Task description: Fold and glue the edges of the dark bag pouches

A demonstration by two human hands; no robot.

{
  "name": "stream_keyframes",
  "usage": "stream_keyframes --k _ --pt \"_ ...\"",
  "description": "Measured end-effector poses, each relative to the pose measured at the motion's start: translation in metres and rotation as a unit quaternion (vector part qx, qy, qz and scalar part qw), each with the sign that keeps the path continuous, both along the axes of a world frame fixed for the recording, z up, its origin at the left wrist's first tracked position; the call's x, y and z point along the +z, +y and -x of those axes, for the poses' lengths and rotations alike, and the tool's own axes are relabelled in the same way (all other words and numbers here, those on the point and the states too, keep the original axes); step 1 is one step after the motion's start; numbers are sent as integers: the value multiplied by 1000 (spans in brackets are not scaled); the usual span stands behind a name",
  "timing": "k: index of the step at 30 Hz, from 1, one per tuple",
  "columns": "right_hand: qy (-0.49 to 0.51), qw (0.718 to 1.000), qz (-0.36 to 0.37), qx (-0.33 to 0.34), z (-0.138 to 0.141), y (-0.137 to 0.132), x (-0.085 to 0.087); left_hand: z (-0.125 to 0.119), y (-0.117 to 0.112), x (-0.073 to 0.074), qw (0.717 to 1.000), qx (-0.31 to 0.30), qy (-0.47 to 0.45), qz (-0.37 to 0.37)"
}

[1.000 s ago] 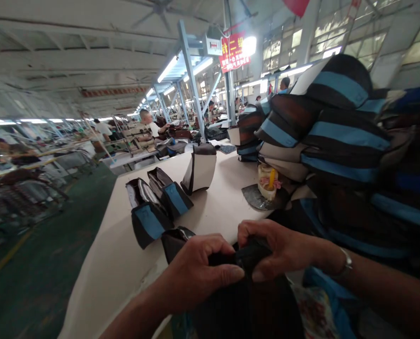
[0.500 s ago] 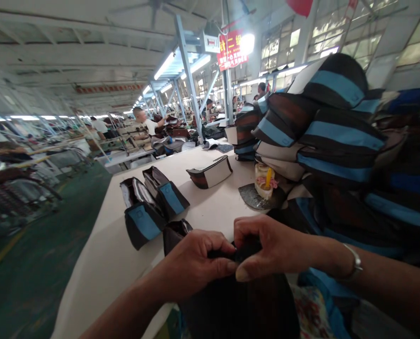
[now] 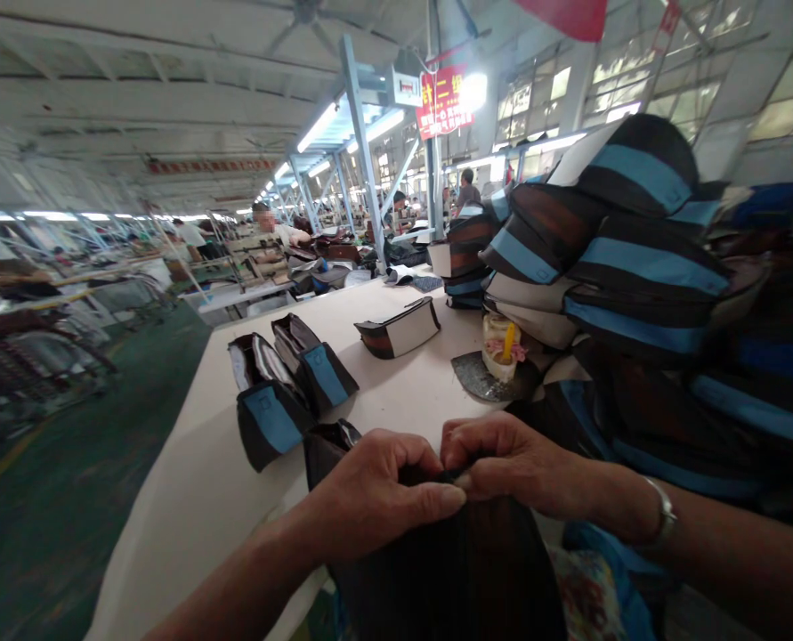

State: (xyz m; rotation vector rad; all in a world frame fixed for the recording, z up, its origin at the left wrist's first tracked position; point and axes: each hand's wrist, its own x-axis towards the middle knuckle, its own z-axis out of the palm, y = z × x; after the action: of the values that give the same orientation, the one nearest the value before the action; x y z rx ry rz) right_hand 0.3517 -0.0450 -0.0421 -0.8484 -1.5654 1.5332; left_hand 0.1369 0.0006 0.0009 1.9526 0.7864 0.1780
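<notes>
pale bag toppled; left hand, right hand pinch dark bag by table edge

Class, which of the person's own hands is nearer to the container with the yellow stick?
Right. The right hand is almost directly below the container in the picture; the left hand is farther away, below and to its left.

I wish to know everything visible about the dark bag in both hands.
The dark bag looks nearly black, with a brownish area toward the right; the material resembles leather. The left hand and right hand pinch its upper edge. It is before the pale table, its bottom outside the picture. Shadow hides finer detail.
</notes>
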Motion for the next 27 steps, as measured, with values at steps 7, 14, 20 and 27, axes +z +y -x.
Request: stream_keyframes --k 7,14,20,27 --pt "-38 998 -19 -51 4 -4 -3 -1 -6 2 996 5 20 -89" --pt "-64 994 -40 -80 1 -8 -7 -5 -7 1 993 -19 24 -118" --pt "-116 965 -192 -134 0 -16 -4 -6 -14 -4 972 -43 -29 -228" --pt "-225 874 -423 -85 -13 -20 7 -5 -5 2 1000 -17 7 4"
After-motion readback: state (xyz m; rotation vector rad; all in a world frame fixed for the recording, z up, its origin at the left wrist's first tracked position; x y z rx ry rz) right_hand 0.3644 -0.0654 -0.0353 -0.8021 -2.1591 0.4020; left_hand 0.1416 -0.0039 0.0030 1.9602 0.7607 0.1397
